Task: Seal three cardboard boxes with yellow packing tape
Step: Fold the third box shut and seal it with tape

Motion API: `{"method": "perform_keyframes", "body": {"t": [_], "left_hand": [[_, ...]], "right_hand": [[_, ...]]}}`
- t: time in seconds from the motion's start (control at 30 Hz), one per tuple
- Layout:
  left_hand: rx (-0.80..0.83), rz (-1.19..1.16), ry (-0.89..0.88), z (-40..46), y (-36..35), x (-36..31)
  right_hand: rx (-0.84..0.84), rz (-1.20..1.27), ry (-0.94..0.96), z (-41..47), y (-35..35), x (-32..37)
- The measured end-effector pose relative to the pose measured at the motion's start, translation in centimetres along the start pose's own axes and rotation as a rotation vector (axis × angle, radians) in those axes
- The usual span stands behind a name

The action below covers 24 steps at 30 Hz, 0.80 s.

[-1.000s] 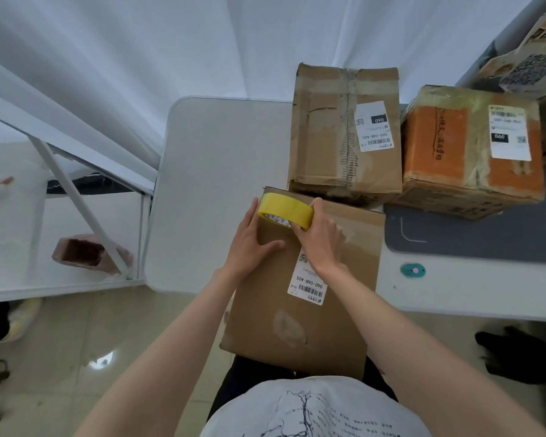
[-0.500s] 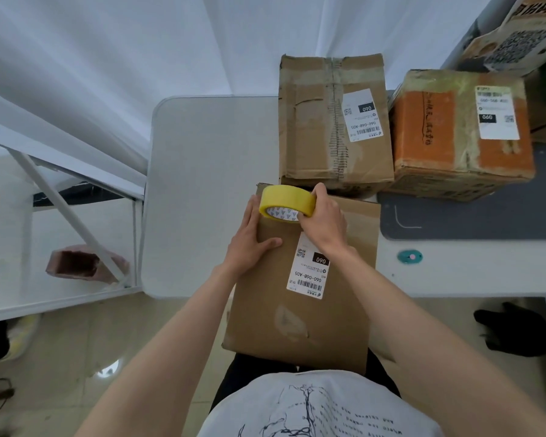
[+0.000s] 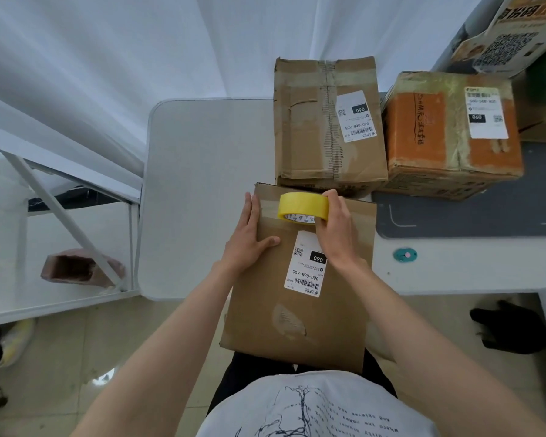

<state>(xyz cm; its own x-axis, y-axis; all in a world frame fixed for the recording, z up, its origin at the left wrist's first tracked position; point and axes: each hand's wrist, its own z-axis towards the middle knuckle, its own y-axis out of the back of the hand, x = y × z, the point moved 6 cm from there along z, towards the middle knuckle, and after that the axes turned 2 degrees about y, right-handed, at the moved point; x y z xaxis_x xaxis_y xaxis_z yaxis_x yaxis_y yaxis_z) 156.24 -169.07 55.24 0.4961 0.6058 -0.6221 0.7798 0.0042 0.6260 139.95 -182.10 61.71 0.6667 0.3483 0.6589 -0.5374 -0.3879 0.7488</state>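
Gripping the yellow tape roll [image 3: 303, 207], right hand [image 3: 336, 230] has fingers curled over its right side and thumb underneath, roll standing on edge at the far end of the near box [image 3: 300, 279]. Left hand [image 3: 248, 236] lies flat on the box top, fingers straight and together, thumb spread toward the shipping label [image 3: 306, 264]; it holds nothing, just presses the cardboard down.

Near box: plain brown, label reads 060, old clear tape band across the far end under the roll. Its far end sits on the desk [image 3: 202, 184] edge, near end overhangs toward the person's lap. Scuffed patch on the top below the label.

Second brown box [image 3: 325, 121] sits on the desk just behind the near box, touching or almost touching it, can't tell which. It has a worn tape seam down the middle and its own 060 label. Orange box [image 3: 451, 134] just to the right of that one, partly on a dark grey mat [image 3: 470, 216], white label on top. No yellow tape strip visible on any of the three boxes.

Small teal round object [image 3: 405, 255] on the desk right of the near box, below the mat. Printed carton [image 3: 514, 29] top right, partly cut off. White curtain [image 3: 139, 58] behind the desk.
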Motion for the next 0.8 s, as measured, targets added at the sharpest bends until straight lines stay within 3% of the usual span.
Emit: {"method": "perform_keyframes", "body": {"t": [0.17, 0.23, 0.5, 0.8], "left_hand": [[-0.046, 0.404, -0.158, -0.4, -0.5, -1.2], [-0.024, 0.465, -0.243, -0.4, -0.9, -1.8], [-0.071, 0.452, -0.194, -0.6, -2.0, -2.3], [-0.209, 0.371, -0.014, -4.6, -2.1, 0.5]], "right_hand": [[-0.013, -0.048, -0.03, 0.0, -0.1, -0.6], [-0.008, -0.035, -0.068, -0.1, -0.4, -1.1], [0.018, -0.082, -0.365, -0.9, -1.2, -4.2], [0.208, -0.118, -0.188, -0.2, -3.8, -1.2]]}}
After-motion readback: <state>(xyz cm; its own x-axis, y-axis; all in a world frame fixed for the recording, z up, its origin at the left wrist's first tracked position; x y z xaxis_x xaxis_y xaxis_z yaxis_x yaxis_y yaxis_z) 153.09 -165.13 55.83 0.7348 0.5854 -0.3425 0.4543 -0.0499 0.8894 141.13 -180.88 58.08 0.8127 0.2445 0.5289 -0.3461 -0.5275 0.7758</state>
